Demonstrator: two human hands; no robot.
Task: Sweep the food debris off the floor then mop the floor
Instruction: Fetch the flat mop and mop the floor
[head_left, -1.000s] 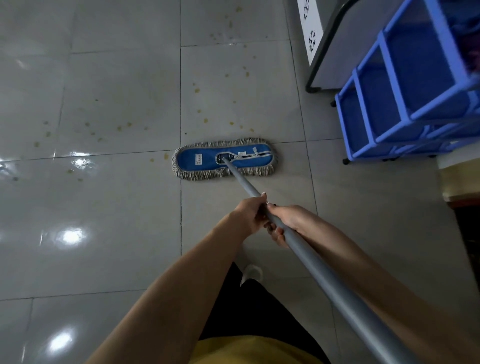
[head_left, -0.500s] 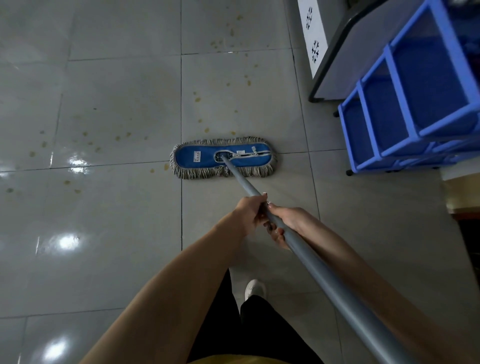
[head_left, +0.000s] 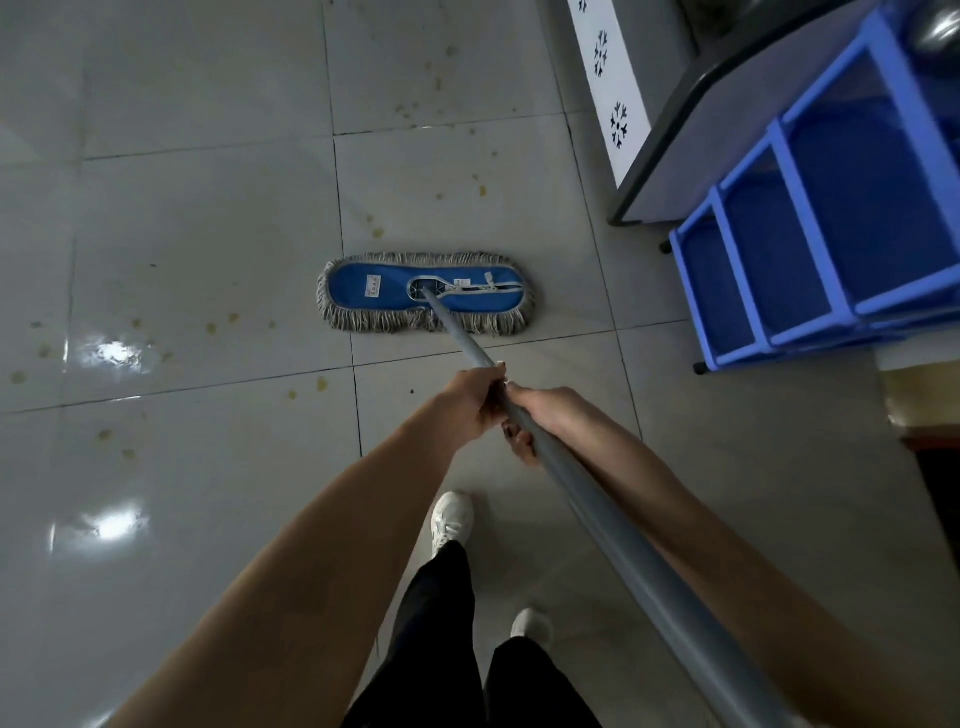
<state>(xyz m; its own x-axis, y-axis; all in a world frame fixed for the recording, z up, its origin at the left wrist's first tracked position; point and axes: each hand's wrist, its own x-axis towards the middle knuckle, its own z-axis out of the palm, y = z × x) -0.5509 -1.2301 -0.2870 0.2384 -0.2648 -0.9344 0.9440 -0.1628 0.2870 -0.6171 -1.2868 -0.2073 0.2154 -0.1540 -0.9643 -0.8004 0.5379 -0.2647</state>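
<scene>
mop handle (head_left: 623, 545) leaves frame past left hand (head_left: 467, 402) and right hand (head_left: 543, 415).

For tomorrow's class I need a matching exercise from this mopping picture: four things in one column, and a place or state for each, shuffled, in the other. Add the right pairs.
Things
1. mop head
2. mop handle
3. rack
4. stains

Places or states
A. scattered, yellowish, across the floor
B. held by the left hand and the right hand
C. lying flat, fringe all round
D. standing on the right, blue frame

Pairs: 1-C, 2-B, 3-D, 4-A
</scene>
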